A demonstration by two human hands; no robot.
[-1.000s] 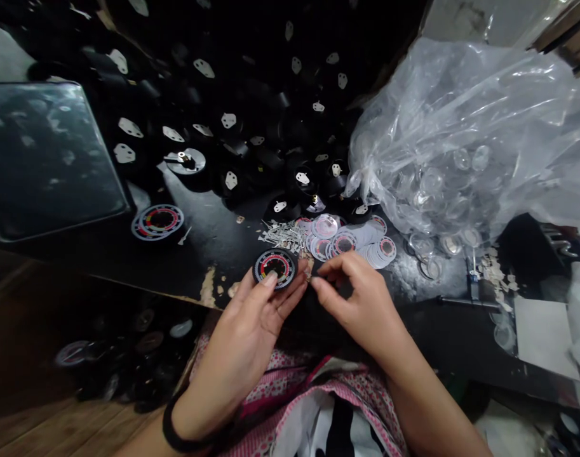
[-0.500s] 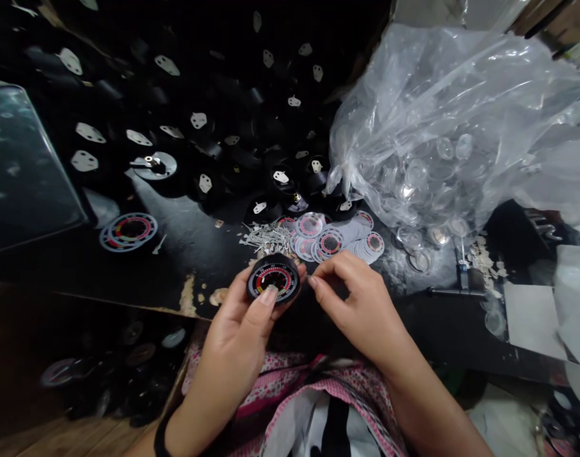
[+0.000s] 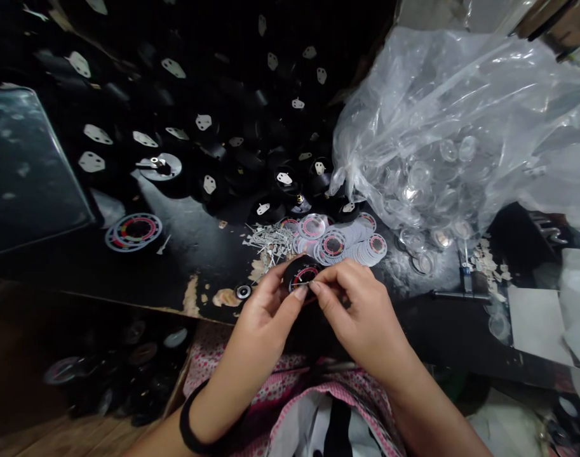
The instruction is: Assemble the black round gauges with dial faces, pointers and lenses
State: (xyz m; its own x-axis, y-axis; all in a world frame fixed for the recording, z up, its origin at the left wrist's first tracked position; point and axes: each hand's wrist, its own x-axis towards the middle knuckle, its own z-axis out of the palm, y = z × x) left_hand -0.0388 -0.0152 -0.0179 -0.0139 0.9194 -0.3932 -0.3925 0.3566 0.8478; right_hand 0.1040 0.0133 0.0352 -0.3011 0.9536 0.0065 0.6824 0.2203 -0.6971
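Note:
My left hand (image 3: 263, 320) is closed around a round black pressure gauge (image 3: 303, 271), its dial tilted up. My right hand (image 3: 359, 304) meets it from the right, thumb and forefinger pinched over the dial. A thin pale pointer needle (image 3: 299, 284) shows between those fingertips and my left thumb. Just beyond the gauge lie a heap of pale pointer needles (image 3: 270, 241) and a spread stack of printed dial discs (image 3: 333, 244). On the bench left of my left hand sits a small black-and-white ring (image 3: 243, 291).
Many black gauge housings (image 3: 284, 179) crowd the back. A plastic bag of clear covers (image 3: 423, 171) stands right, with a blue-handled screwdriver (image 3: 467, 279) and a white card (image 3: 537, 320) nearby. Two dial discs (image 3: 140, 230) and a stray needle (image 3: 163, 245) lie left, beside a dark panel (image 3: 32, 171).
The gauge has moved right and tilted, meeting my right hand, which now holds the needle over its dial. The small ring has come into view left of my left hand.

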